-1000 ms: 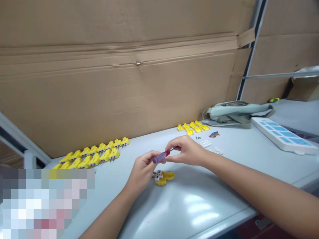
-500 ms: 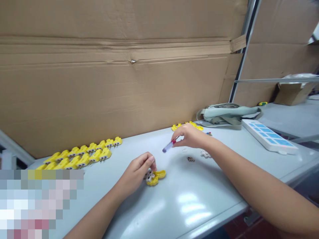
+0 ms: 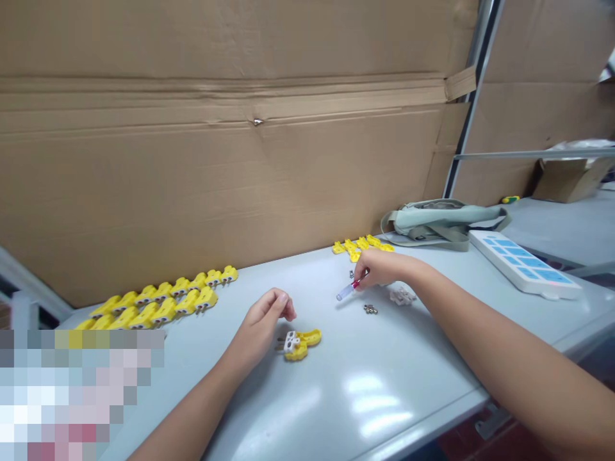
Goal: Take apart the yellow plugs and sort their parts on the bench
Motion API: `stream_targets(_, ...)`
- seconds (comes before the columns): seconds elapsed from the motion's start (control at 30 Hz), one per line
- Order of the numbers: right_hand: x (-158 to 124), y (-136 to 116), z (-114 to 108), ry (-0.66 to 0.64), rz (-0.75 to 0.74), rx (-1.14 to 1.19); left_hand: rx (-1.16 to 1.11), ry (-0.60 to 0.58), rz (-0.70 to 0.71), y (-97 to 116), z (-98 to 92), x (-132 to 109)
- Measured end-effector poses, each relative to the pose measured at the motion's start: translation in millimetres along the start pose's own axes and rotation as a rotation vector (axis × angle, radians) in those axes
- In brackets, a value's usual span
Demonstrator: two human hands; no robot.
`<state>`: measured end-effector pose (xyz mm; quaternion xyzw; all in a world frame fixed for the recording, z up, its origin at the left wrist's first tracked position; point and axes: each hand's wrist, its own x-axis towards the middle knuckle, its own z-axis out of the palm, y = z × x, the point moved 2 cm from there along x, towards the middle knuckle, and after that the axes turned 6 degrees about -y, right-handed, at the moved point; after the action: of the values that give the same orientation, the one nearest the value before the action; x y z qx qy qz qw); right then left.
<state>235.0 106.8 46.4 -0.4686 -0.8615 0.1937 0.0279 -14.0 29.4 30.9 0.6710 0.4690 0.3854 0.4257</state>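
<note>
My right hand (image 3: 377, 267) is closed around the red-collar end of a screwdriver (image 3: 344, 292). Its clear handle points down and left, and its tip is hidden by the fingers. My left hand (image 3: 269, 315) hovers with curled fingers just above and left of an opened yellow plug (image 3: 296, 346); whether anything small is in the fingers is hidden. White insert and metal pins show in the plug, with a yellow casing piece beside it. Small metal parts (image 3: 370, 309) lie below my right hand, and white plastic pieces (image 3: 402, 295) are under its wrist.
Rows of yellow plugs (image 3: 163, 312) stand at the left. Yellow casing pieces (image 3: 362, 243) lie by the cardboard wall (image 3: 230, 192). A grey-green bag (image 3: 432, 221) and a white case with blue panels (image 3: 526, 264) occupy the right side of the table.
My right hand has moved right and down with the screwdriver. My left hand has lifted off the plug and shifted up and left, leaving the plug on the table.
</note>
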Motion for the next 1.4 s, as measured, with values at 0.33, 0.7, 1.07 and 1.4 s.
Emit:
stream_targets(0.33, -5.5, -92.4, 21.9, 0.415, -0.559, 0.231, -0.198, -0.049, -0.110, 1.9, 6.3, -1.1)
stream_targets(0.7, 1.0, -84.0, 15.6, 0.463, -0.491, 0.126, -0.347, -0.148, -0.076, -1.4, 3.6, 0.5)
stream_targets(1.07, 25.8, -6.0, 2.3, 0.229, 0.146, -0.137, -0.200, 0.089, -0.078, -17.5, -16.1, 9.5)
stream_targets(1.4, 22.3, -16.0, 5.6, 0.172, 0.133, -0.154, 0.405, -0.355, 0.055, 5.7, -18.9, -9.1)
